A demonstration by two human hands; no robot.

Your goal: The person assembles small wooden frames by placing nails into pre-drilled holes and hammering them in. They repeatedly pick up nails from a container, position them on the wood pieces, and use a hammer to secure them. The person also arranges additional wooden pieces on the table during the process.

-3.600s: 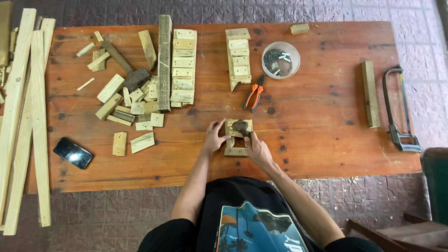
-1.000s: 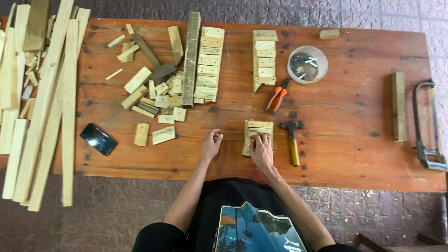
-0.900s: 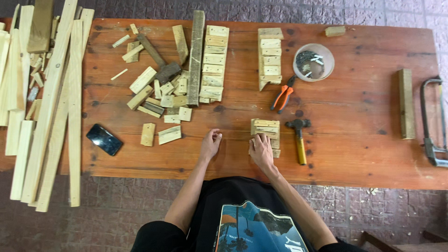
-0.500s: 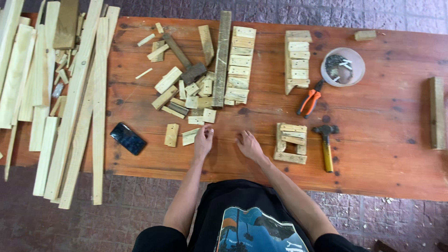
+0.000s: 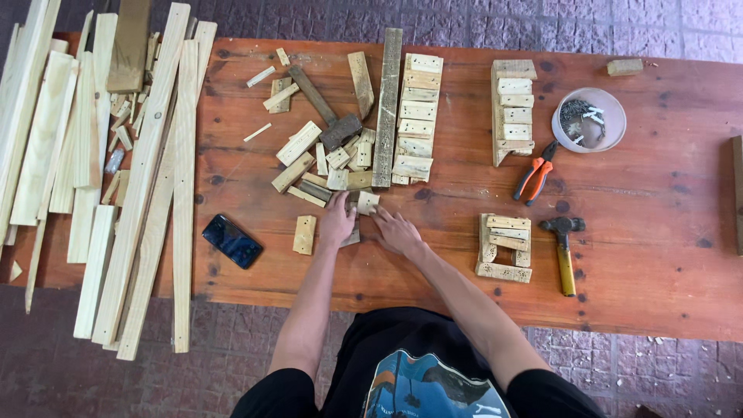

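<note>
Both hands lie flat and open on the desk (image 5: 433,279), left hand (image 5: 337,220) and right hand (image 5: 396,231) touching small wood blocks (image 5: 367,202).

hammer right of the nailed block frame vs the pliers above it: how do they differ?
The hammer has a yellowish wooden handle and dark head; the pliers have orange grips. The hammer lies nearly straight, head away from the person; the pliers lie slanted, grips spread. The hammer looks longer. Both rest untouched on the table.
</note>
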